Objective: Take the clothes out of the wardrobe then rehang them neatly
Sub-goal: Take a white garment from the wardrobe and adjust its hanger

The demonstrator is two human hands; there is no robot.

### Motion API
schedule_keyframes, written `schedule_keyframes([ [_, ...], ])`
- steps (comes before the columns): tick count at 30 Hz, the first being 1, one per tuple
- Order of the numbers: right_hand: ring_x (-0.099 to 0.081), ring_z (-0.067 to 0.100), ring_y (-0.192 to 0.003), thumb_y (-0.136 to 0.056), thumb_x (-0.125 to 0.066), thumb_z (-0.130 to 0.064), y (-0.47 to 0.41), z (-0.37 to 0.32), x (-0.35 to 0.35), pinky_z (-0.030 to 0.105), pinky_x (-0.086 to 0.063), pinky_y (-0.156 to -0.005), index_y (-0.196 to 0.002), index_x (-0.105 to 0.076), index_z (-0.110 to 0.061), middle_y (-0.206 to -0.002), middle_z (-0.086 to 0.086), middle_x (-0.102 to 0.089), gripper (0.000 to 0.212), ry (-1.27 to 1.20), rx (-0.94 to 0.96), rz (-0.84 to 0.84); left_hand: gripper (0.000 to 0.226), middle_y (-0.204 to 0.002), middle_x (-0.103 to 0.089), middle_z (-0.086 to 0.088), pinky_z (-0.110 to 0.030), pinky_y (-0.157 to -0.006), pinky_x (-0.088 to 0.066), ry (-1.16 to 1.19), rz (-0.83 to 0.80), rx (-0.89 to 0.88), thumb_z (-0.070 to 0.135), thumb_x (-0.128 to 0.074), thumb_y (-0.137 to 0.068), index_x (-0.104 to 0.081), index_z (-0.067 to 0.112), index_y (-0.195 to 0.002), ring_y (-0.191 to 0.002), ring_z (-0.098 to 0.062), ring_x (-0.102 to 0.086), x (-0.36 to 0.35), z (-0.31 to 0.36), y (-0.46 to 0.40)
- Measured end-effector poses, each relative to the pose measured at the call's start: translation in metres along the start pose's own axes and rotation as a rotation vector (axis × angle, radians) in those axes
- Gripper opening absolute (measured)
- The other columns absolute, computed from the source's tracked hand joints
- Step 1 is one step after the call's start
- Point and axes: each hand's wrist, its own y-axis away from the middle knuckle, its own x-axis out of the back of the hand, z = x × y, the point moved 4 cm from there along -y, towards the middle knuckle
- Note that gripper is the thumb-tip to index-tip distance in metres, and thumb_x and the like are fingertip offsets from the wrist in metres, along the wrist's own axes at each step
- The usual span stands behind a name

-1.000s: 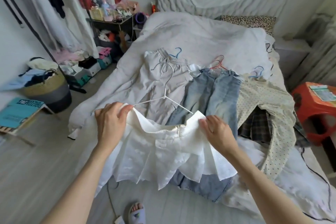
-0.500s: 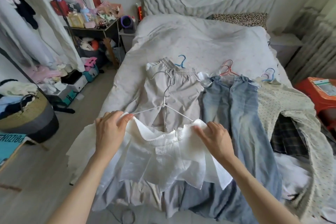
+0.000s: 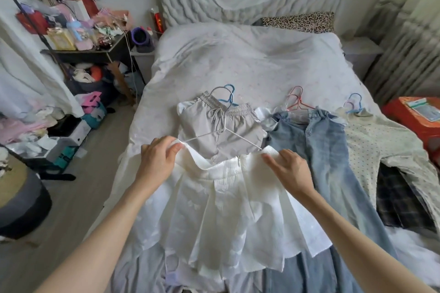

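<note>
Skirt (image 3: 228, 216), white: on bed (image 3: 250, 62), over other clothes. Left hand (image 3: 158, 162) and right hand (image 3: 289, 170) pinch its waistband ends at hanger (image 3: 222, 131). Step: fitting skirt to hanger. Next: secure both ends, then lift by hook.

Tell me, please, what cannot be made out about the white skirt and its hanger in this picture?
- White hanger, head view: both arm ends hidden under the white skirt waistband.
- Left hand, right hand: fingertips buried in fabric, grip unclear.
- Grey trousers: legs covered by the skirt.
</note>
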Motion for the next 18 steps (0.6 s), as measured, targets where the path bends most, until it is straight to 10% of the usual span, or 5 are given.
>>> schedule_keyframes([
  [18, -0.053, 0.032, -0.098, -0.087, -0.059, -0.033, -0.241, 0.068, -0.151, 0.034, -0.026, -0.071, -0.083, -0.061, -0.006, -0.096, 0.013, -0.062, 0.028, 0.116, -0.286, -0.016, 0.035, -0.079, -0.067, -0.008, -0.039, -0.067, -0.04, -0.22, -0.157, -0.097, 0.035, -0.039, -0.086, -0.065, 0.013, -0.079, -0.078, -0.033, -0.062, -0.173, -0.09, -0.226],
])
